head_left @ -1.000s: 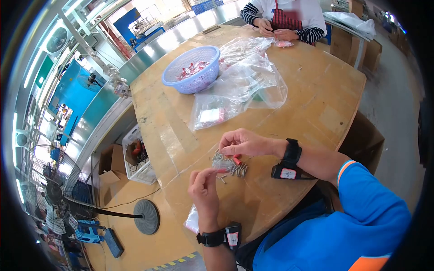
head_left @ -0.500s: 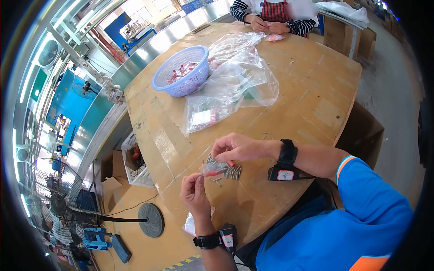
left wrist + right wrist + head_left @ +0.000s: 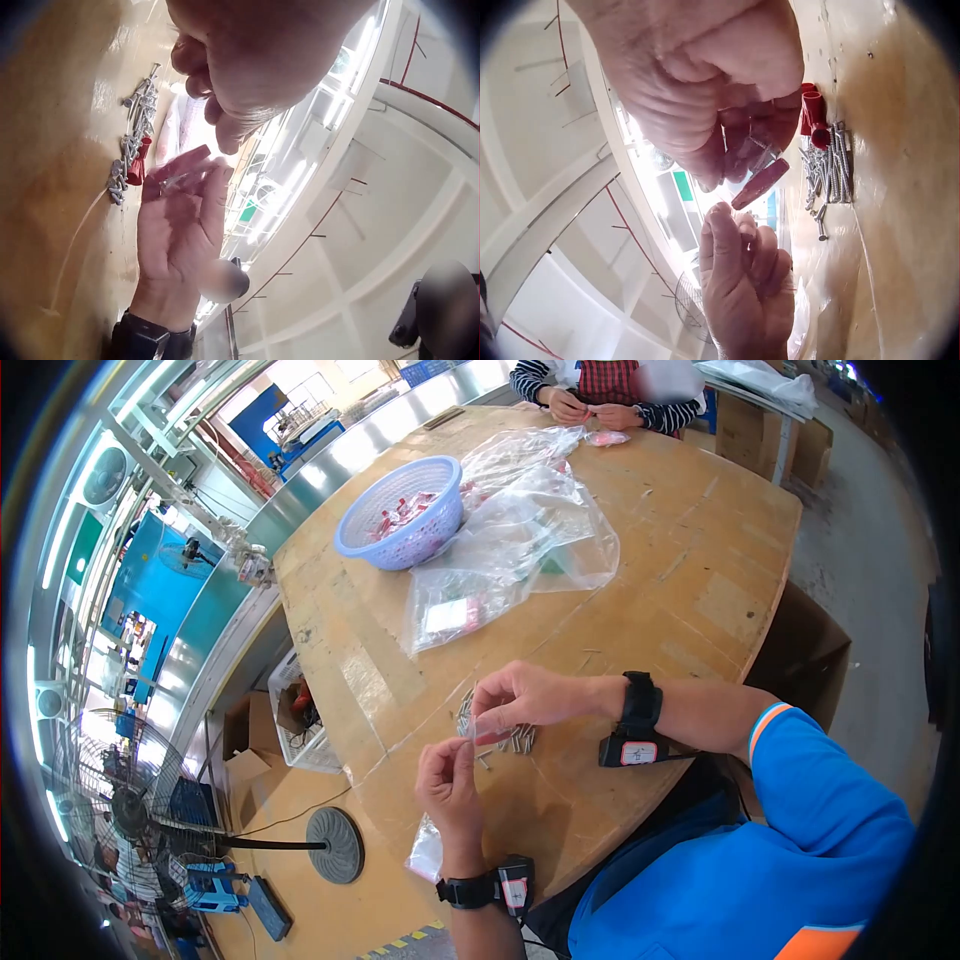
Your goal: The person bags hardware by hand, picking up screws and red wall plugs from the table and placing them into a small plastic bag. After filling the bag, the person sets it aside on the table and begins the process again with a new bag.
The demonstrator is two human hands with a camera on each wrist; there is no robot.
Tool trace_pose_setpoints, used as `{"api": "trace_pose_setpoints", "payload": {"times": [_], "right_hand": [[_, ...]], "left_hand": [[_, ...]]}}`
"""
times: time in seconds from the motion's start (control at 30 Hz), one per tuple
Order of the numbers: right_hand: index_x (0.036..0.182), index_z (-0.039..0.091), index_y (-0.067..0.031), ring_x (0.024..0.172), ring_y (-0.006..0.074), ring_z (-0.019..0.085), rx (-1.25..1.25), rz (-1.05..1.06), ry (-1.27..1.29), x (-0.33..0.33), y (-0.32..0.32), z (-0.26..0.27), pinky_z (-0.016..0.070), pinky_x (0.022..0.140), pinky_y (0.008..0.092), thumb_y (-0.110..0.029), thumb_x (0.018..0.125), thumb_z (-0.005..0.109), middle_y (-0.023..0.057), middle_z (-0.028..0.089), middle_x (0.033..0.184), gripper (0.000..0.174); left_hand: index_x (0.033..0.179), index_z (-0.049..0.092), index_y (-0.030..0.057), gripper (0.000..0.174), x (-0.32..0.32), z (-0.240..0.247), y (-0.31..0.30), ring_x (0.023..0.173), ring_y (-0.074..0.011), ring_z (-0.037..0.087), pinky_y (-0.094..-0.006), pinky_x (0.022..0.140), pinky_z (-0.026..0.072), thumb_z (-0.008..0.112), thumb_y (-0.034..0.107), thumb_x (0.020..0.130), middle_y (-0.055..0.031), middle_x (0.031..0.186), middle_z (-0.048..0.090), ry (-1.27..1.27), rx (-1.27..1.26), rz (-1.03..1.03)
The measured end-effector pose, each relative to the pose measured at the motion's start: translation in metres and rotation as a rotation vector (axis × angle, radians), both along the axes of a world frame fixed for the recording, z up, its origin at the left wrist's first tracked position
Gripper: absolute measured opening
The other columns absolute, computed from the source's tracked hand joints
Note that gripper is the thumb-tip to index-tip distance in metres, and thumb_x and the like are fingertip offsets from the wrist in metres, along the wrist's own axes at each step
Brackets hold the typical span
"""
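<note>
A small clear bag (image 3: 759, 184) with a red piece inside is between the two hands, above the table. My left hand (image 3: 450, 785) pinches its edge between thumb and forefinger. My right hand (image 3: 530, 695) holds the bag's other side with fingers curled around it. Beside and below the hands lies a pile of metal screws (image 3: 829, 169), partly hidden by the right hand in the head view. Red plugs (image 3: 814, 112) lie on the pile.
A blue basket (image 3: 440, 540) of red packets and large clear bags (image 3: 520, 550) lie beyond the hands. Another clear bag (image 3: 426, 850) is by the left wrist. Someone in a striped-sleeved top (image 3: 670, 415) works across the table (image 3: 640, 630). A fan (image 3: 130, 805) stands left.
The left hand has moved right and up, closer to the right hand, and the small bag between them is now more hidden in the head view.
</note>
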State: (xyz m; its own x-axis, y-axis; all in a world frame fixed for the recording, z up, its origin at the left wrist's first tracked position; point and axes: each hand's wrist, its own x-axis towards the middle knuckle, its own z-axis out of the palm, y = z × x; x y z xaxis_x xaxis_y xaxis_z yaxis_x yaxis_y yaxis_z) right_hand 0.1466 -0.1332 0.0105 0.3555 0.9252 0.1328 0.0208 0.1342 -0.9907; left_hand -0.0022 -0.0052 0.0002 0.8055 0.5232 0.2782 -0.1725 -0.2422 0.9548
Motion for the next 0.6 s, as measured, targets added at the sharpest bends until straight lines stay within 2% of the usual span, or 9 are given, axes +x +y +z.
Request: {"api": "trace_pose_setpoints", "payload": {"times": [0.07,0.17,0.27,0.6], "right_hand": [[0.095,0.061,0.0,0.077,0.0055,0.056,0.02,-0.006,0.054,-0.0019,0.001,-0.0012,0.0473,0.069,0.0209,-0.016,0.087,0.064,0.0012,0.063,0.087,0.018],[0.094,0.061,-0.0005,0.078,0.0051,0.055,0.033,-0.012,0.136,-0.0045,0.0011,-0.0012,0.0464,0.069,0.0206,-0.017,0.088,0.063,0.0004,0.063,0.086,0.018],[0.094,0.061,-0.0011,0.078,0.0048,0.054,0.027,-0.017,0.139,-0.0058,0.0007,0.0001,0.0455,0.07,0.0204,-0.018,0.088,0.063,-0.0003,0.062,0.086,0.018],[0.091,0.064,-0.0004,0.073,0.0053,0.055,0.023,-0.072,0.096,-0.0098,0.0015,0.0037,0.0459,0.066,0.0214,-0.015,0.086,0.065,0.0008,0.064,0.081,0.016]], "left_hand": [[0.092,0.06,0.0,0.007,-0.0013,0.0007,-0.001,0.074,-0.0047,0.051,-0.0174,0.066,0.04,0.061,0.006,0.088,0.0016,0.084,0.055,0.018,-0.154,0.016],[0.091,0.059,0.0023,0.012,0.0043,0.0051,-0.0087,0.058,-0.0006,0.04,-0.0157,0.049,0.0287,0.061,0.014,0.09,0.0041,0.074,0.053,-0.02,-0.163,0.076],[0.09,0.06,0.0016,0.014,0.0037,0.0036,-0.0093,0.056,-0.0006,0.038,-0.0164,0.046,0.0271,0.061,0.015,0.09,0.0048,0.069,0.051,0.023,-0.191,0.013],[0.086,0.061,-0.0005,0.009,0.0015,0.006,-0.0096,0.067,-0.0028,0.05,-0.0166,0.06,0.0389,0.061,0.008,0.089,0.0011,0.078,0.06,0.017,-0.116,0.052]]}}
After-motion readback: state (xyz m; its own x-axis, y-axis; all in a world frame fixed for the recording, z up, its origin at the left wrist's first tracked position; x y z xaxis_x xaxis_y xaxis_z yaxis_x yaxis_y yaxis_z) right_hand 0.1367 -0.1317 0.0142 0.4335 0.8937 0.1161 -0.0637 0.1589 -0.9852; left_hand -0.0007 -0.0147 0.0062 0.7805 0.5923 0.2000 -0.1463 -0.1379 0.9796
